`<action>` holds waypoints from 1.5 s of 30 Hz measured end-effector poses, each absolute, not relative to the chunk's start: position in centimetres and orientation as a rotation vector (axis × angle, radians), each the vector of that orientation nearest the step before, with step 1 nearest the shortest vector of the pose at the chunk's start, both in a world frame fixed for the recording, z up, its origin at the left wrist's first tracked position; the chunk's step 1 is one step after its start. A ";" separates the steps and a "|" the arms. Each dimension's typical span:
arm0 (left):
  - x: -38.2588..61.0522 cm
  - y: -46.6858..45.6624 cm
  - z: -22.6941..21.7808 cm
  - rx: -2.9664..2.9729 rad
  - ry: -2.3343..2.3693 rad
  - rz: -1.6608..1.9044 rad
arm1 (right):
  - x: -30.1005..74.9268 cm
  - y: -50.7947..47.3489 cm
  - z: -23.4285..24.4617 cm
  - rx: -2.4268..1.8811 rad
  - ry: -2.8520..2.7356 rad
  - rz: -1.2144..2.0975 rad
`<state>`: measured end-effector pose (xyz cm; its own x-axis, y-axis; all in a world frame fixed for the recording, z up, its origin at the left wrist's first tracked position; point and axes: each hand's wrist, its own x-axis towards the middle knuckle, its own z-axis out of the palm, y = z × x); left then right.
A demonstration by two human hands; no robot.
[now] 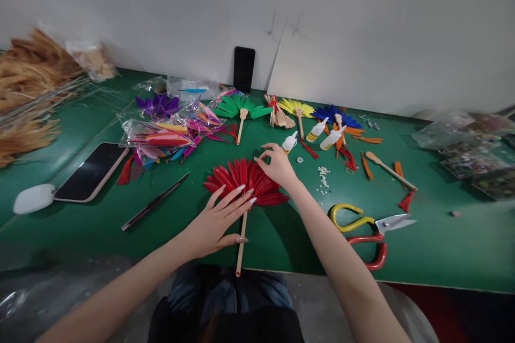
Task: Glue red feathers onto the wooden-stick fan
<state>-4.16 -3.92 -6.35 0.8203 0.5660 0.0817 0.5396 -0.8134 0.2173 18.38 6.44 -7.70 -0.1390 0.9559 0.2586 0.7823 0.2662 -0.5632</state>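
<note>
A red feather fan (235,177) lies on the green table (281,236), its wooden stick (241,244) pointing toward me over the front edge. My left hand (217,220) rests flat with fingers spread on the fan's lower feathers, just above the stick. My right hand (277,165) is at the fan's upper right edge, with fingers pinched on the tips of the red feathers.
Small glue bottles (317,129), white beads (323,177) and scissors (368,228) lie to the right. Green (241,107), yellow and blue fans sit at the back. Bagged coloured feathers (169,136), a phone (92,171), a black tool (155,201) and straw (28,91) are at left.
</note>
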 end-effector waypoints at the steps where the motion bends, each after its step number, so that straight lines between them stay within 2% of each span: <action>1: -4.2 -3.9 -6.3 2.816 0.862 0.214 | 18.4 6.5 -7.7 -1.572 -1.962 0.398; 9: -4.2 -3.9 -6.4 2.790 0.851 0.228 | 18.3 6.8 -6.9 -1.603 -1.937 0.417; 18: -4.2 -3.9 -6.3 2.770 0.842 0.242 | 18.2 7.6 -4.0 -1.513 -1.844 0.255; 26: -4.2 -3.9 -6.2 2.741 0.845 0.263 | 18.9 3.4 0.3 -1.228 -1.636 0.418; 31: -4.6 -3.8 -6.5 2.674 0.883 0.301 | 19.7 -0.9 0.7 -1.342 -1.573 0.508; 38: -5.5 -3.8 -6.2 2.371 0.972 0.655 | 20.5 -5.8 -0.8 -1.328 -1.289 0.896; 45: -5.6 -4.8 -3.8 1.629 1.006 1.152 | 18.3 -8.1 -1.5 -1.160 -1.047 1.197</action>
